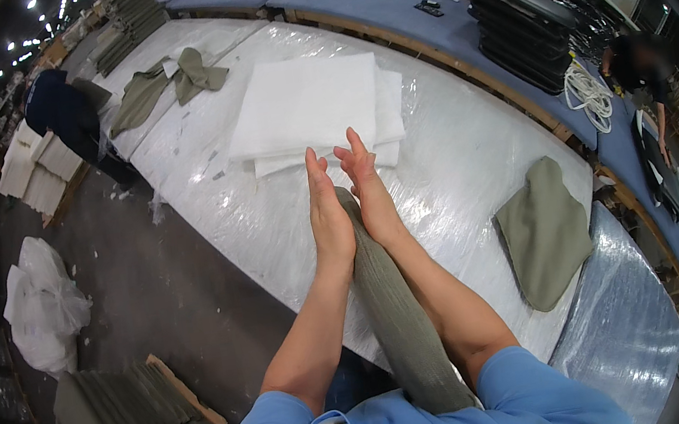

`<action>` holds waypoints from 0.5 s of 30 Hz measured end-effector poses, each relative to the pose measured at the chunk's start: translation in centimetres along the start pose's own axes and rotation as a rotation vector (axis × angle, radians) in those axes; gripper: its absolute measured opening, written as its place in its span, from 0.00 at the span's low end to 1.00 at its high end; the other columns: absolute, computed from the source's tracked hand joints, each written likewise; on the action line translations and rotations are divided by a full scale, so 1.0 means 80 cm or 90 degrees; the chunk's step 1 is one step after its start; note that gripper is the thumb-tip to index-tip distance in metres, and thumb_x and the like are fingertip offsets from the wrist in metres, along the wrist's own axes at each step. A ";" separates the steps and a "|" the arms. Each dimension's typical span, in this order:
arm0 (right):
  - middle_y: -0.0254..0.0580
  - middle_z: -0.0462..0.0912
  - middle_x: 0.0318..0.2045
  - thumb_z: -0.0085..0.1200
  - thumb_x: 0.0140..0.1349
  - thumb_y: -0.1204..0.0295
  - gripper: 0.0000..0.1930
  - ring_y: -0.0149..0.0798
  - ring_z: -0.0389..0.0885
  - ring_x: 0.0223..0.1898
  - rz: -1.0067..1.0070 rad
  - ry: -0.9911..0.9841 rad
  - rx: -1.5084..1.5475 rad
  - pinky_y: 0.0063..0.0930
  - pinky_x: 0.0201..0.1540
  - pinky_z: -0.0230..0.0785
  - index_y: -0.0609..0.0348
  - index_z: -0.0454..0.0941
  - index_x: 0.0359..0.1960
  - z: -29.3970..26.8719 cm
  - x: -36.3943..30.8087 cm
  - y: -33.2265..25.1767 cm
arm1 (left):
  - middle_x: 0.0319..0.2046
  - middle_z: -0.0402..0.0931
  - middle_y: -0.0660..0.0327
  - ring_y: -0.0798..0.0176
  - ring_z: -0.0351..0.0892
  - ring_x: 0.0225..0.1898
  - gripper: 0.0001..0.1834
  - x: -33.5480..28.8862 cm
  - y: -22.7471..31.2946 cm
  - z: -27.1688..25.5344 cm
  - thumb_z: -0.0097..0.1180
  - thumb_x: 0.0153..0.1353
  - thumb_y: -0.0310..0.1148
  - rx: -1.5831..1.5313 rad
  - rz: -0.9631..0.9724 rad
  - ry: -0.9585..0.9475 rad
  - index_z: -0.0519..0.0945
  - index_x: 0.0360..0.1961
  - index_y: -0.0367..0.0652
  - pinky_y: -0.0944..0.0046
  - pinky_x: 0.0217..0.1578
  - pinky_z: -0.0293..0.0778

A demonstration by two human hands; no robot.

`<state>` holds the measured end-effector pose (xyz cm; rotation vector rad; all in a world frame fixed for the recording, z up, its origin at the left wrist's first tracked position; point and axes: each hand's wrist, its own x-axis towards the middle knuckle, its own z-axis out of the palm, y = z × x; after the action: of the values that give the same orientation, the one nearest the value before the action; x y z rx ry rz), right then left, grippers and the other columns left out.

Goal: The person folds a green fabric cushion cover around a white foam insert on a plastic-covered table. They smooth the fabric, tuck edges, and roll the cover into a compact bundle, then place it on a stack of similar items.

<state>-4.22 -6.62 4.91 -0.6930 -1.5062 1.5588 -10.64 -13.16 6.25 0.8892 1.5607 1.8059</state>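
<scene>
A grey-green fabric-covered cushion (398, 316) stands on edge between my forearms, its near end against my blue shirt. My left hand (329, 213) lies flat along its left side near the far end, fingers stretched out. On the other side my right hand (366, 186) presses its palm to the cushion, fingers extended and slightly spread. Just beyond my fingertips lies a stack of folded white padding sheets (307, 104) on the plastic-covered table (205, 179). A loose grey-green fabric piece (547, 235) rests on the table to the right.
More grey-green fabric (166, 89) lies at the table's far left. Stacked grey-green cushions (135, 423) stand at the lower left, near a white plastic bag (45, 305). A blue-topped table (454, 40) borders the far side, bearing black padded seats (522, 30) and white cord (588, 95). Several people work nearby.
</scene>
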 end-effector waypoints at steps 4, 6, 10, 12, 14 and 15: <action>0.57 0.65 0.72 0.23 0.77 0.37 0.40 0.53 0.58 0.76 -0.013 0.094 0.000 0.50 0.77 0.44 0.51 0.51 0.80 -0.016 -0.014 0.005 | 0.79 0.51 0.48 0.51 0.46 0.80 0.38 0.005 -0.012 0.011 0.24 0.80 0.60 -0.084 -0.049 -0.051 0.49 0.81 0.48 0.53 0.77 0.43; 0.59 0.68 0.71 0.23 0.80 0.41 0.38 0.52 0.61 0.75 -0.008 0.102 0.011 0.45 0.77 0.46 0.54 0.55 0.79 -0.020 -0.028 0.003 | 0.80 0.48 0.49 0.52 0.42 0.81 0.39 -0.014 -0.023 0.007 0.25 0.80 0.60 -0.147 -0.029 -0.063 0.48 0.81 0.47 0.54 0.77 0.40; 0.55 0.67 0.72 0.20 0.76 0.35 0.42 0.52 0.61 0.75 0.023 0.117 0.030 0.51 0.77 0.45 0.51 0.57 0.78 -0.054 -0.063 -0.002 | 0.82 0.39 0.51 0.55 0.34 0.82 0.40 -0.081 -0.035 0.011 0.23 0.80 0.59 -0.200 0.010 -0.120 0.42 0.82 0.43 0.56 0.78 0.35; 0.53 0.66 0.73 0.18 0.75 0.32 0.44 0.51 0.60 0.75 0.034 0.099 0.039 0.53 0.77 0.44 0.49 0.56 0.79 -0.047 -0.079 -0.014 | 0.82 0.33 0.53 0.56 0.32 0.82 0.40 -0.119 -0.054 -0.005 0.22 0.81 0.58 -0.159 0.020 -0.179 0.39 0.81 0.41 0.57 0.78 0.34; 0.55 0.64 0.73 0.17 0.75 0.32 0.44 0.50 0.60 0.75 0.045 0.078 0.036 0.50 0.77 0.45 0.50 0.56 0.79 -0.045 -0.093 -0.020 | 0.82 0.31 0.54 0.56 0.31 0.82 0.41 -0.122 -0.037 0.000 0.22 0.81 0.59 -0.162 -0.035 -0.182 0.37 0.81 0.42 0.57 0.78 0.34; 0.55 0.64 0.73 0.16 0.75 0.32 0.44 0.49 0.59 0.75 0.040 0.076 0.042 0.49 0.77 0.45 0.50 0.55 0.79 -0.043 -0.096 -0.020 | 0.82 0.30 0.54 0.56 0.31 0.82 0.41 -0.121 -0.029 0.001 0.22 0.80 0.59 -0.164 -0.062 -0.184 0.36 0.81 0.42 0.57 0.78 0.34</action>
<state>2.80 -11.49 4.80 -0.7879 -1.3514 1.5787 -4.70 -20.40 2.86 0.8879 1.1436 1.6771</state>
